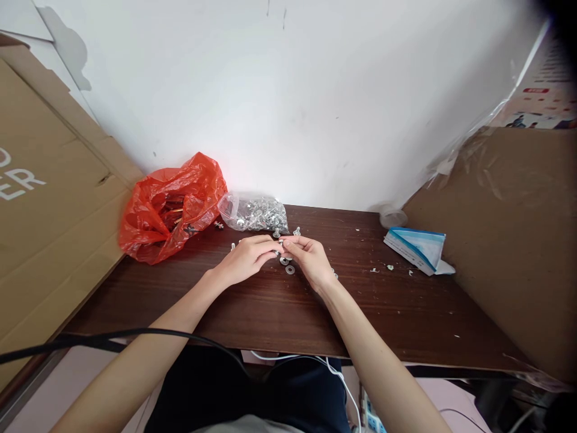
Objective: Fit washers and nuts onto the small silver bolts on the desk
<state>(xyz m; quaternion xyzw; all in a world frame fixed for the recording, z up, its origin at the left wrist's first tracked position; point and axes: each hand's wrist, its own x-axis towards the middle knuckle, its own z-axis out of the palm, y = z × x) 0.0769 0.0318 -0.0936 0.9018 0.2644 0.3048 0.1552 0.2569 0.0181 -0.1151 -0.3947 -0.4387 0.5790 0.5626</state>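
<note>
My left hand [252,255] and my right hand [307,255] meet over the middle of the dark wooden table [279,313]. Between their fingertips is a small silver bolt [280,243], largely covered by the fingers, both hands pinched on it. Flat metal washers [290,270] lie on the wood just under my hands. Behind the fingers stand two small bolts, one bolt [276,233] beside the clear bag and another bolt [297,231] to its right. More metal bits are partly hidden by each hand.
A clear plastic bag [265,213] full of metal hardware lies by the wall. Left of it slumps an open red plastic bag [175,204]. A blue and white packet [417,248] and a clear cup [392,216] are at right. Cardboard [58,180] flanks the table; a black cable [148,331] crosses the front.
</note>
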